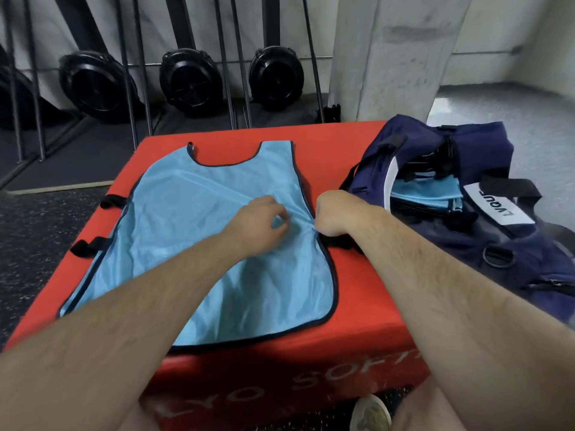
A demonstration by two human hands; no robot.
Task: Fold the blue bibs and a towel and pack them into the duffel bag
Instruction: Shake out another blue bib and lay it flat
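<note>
The blue bib [193,244] lies flat on the red plyo box [357,306]. Left hand [259,220] and right hand [331,214] pinch its right edge; thin, slippery mesh, best gripped by the hem.

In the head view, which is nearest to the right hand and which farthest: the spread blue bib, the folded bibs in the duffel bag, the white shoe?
From the right hand:
1. Spread blue bib, touching, at its right edge.
2. Folded bibs, to the right, inside the duffel bag.
3. White shoe, farthest, on the floor at the bottom.
</note>
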